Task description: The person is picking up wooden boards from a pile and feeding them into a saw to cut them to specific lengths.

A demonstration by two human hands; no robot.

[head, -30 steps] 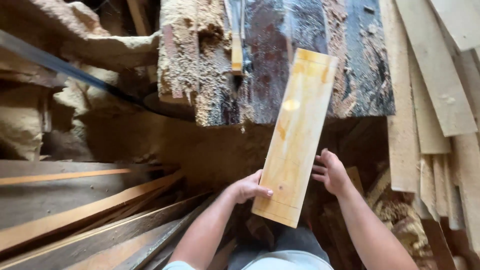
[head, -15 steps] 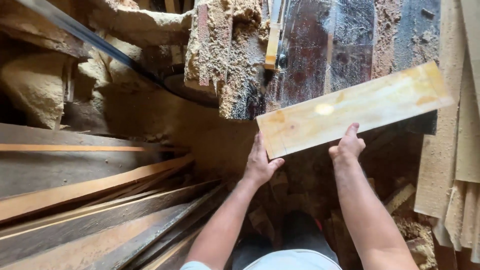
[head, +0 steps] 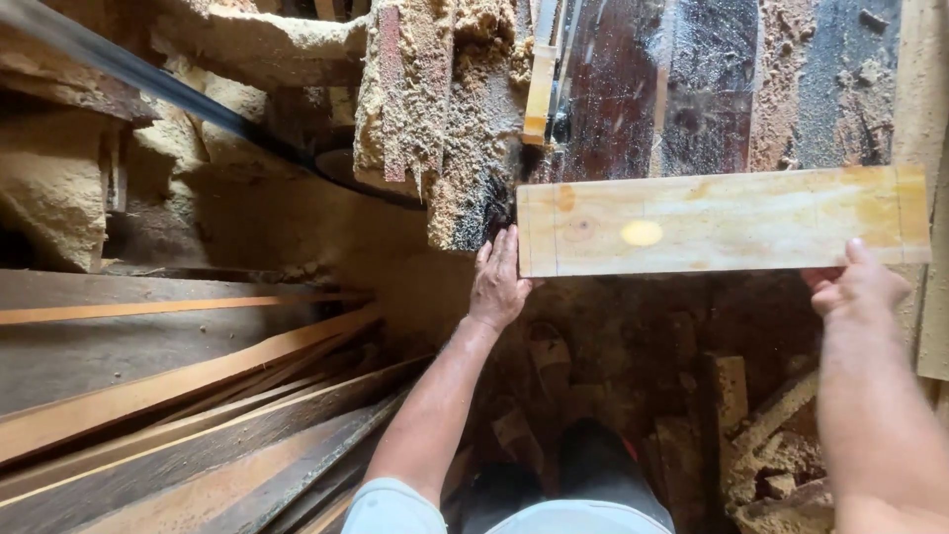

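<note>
Both hands held a pale wooden board (head: 722, 220) crosswise: the left hand (head: 499, 282) pressed open against its left end, the right hand (head: 858, 290) gripped its lower edge near the right end. Its long axis ran left to right, lying just beyond both hands at the front edge of the sawdust-caked bench (head: 692, 89). Long planks (head: 188, 396) lay stacked at lower left.
</note>
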